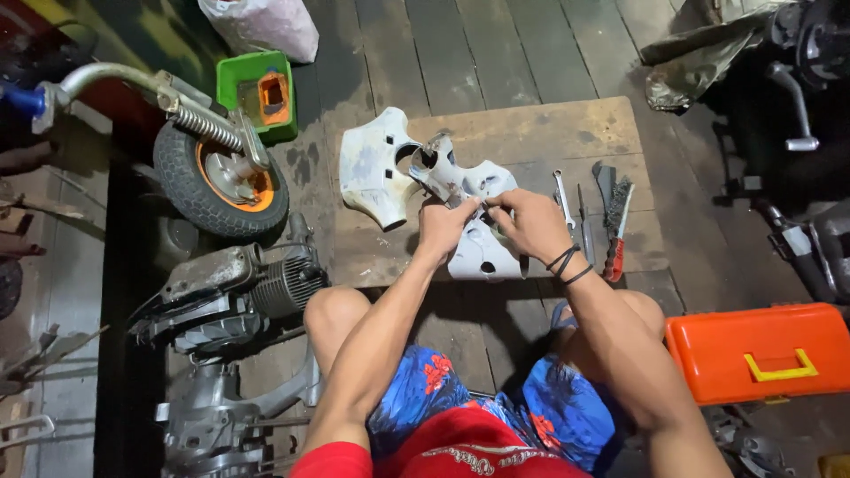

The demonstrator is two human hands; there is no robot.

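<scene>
Both hands on the grey-white scooter cover (474,208), which sits mid wooden board (531,133). Left hand (445,223) closed on its near-left edge, right hand (524,221) gripping its right side, fingers curled. Spanner (562,196) and wire brush (617,226) lie on the board's right part. Orange toolbox (761,350) off the board, near right. Small wheel (220,181) off the board's left.

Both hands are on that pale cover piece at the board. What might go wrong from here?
1. The pale cover piece is held up by the left hand and right hand over the wooden board; a slip could drop it onto the second pale panel.
2. The wire brush and wrench lie close beside the right hand, so a sideways move may knock them.
</scene>
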